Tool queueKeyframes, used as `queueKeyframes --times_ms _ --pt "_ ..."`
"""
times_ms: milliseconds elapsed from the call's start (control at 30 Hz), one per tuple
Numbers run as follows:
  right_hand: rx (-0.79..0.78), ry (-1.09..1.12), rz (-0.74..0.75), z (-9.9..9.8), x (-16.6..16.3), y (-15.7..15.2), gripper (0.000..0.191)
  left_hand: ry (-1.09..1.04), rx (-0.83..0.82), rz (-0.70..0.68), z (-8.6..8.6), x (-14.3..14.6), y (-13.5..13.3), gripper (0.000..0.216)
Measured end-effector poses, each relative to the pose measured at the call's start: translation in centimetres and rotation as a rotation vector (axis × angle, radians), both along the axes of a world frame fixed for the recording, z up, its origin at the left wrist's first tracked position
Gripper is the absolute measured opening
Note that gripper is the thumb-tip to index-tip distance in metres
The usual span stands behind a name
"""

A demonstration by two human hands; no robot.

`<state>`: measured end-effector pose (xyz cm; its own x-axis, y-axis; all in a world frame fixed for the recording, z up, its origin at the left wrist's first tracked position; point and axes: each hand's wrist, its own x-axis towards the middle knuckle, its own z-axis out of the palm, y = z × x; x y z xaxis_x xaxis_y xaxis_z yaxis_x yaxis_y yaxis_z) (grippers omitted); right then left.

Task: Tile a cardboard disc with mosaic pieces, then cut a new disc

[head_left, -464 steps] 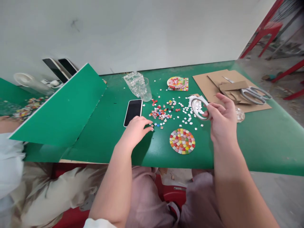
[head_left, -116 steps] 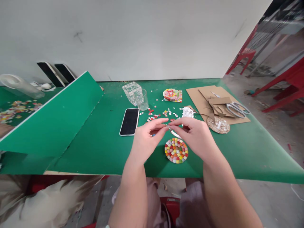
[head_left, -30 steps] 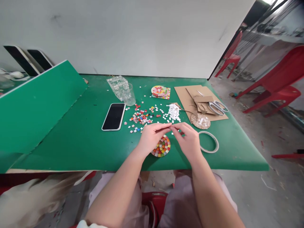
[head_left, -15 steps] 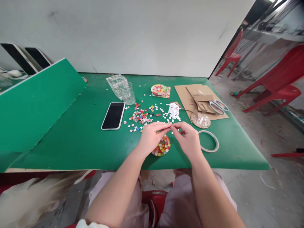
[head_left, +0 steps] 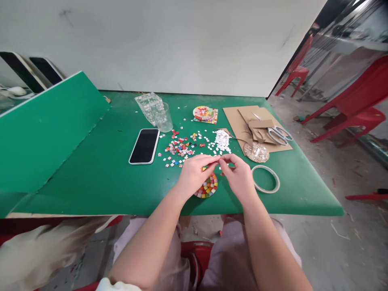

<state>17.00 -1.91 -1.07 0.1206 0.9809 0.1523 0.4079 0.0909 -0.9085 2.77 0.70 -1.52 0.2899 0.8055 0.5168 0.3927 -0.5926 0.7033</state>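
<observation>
My left hand (head_left: 194, 173) and my right hand (head_left: 238, 173) meet fingertip to fingertip above the table, both pinched closed. Whatever lies between the fingertips is too small or hidden to make out. Below my left hand is a round mosaic coaster (head_left: 209, 186) covered in colored square tiles, its left part hidden by that hand. Just beyond the fingers lie a pile of white tiles (head_left: 222, 139) and a scatter of red, pink and other colored tiles (head_left: 180, 147).
A phone (head_left: 144, 146) lies left of the tiles, near a clear plastic cup (head_left: 163, 118). More mosaic pieces (head_left: 205, 114) are stacked at the back. To the right are cardboard (head_left: 236, 117), scissors (head_left: 277, 134), a tile-covered disc (head_left: 256, 152) and a tape roll (head_left: 277, 184). A green divider (head_left: 51, 133) stands left.
Both hands stay pinched together in nearly the same place, with only a slight shift of the right fingers. The tiles and coaster have not visibly moved.
</observation>
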Motion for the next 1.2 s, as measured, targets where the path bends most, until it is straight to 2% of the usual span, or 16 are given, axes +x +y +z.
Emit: queueKeyframes --times_ms 167,400,567,1000,1200 --pt "0.034 -0.024 0.006 0.2 0.15 -0.15 0.019 -0.027 -0.102 0.004 0.11 -0.14 -0.05 0.02" --pt "0.093 -0.154 -0.001 0.29 0.17 -0.1 0.015 0.055 0.032 0.01 -0.18 -0.07 0.06 0.02" --pt "0.076 -0.167 -0.004 0.37 0.0 -0.02 0.01 0.055 0.001 0.001 -0.06 -0.04 -0.02 0.021" --pt "-0.025 0.146 0.05 0.3 -0.08 -0.1 0.01 -0.239 -0.419 -0.059 0.23 0.06 -0.18 0.022" --pt "-0.02 0.292 -0.006 -0.05 0.37 0.29 0.012 -0.335 -0.453 -0.055 0.15 -0.03 -0.03 0.022"
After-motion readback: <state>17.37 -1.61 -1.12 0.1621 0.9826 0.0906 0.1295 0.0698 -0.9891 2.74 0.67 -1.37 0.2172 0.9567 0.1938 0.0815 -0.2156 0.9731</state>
